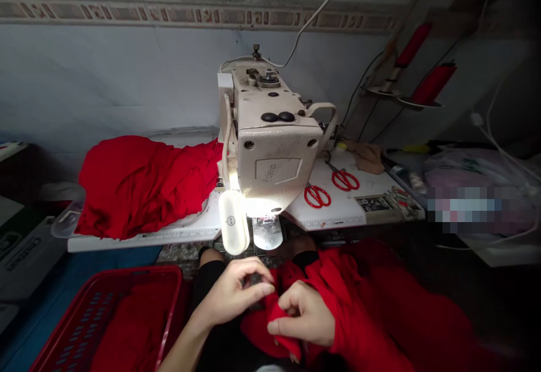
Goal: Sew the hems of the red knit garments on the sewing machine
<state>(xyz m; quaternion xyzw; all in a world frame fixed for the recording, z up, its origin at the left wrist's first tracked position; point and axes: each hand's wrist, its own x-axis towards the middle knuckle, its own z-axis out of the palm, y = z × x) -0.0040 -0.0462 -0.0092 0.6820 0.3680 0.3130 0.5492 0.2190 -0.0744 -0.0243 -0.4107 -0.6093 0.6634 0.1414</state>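
Red cloth lies bunched over my lap and spreads off to the right. My right hand is closed on a fold of it, thumb pressed against the curled fingers. Just left of that, my left hand has its thumb and forefinger brought together at the cloth's edge; the exact pinch is partly hidden. Both hands are below the front of a cream sewing machine, whose lit lamp shines beside the needle area.
A heap of red cloth lies on the table left of the machine. At lower left stands a red plastic basket with more red cloth inside. Two red-handled scissors lie right of the machine. Red thread cones stand behind, near a plastic bag.
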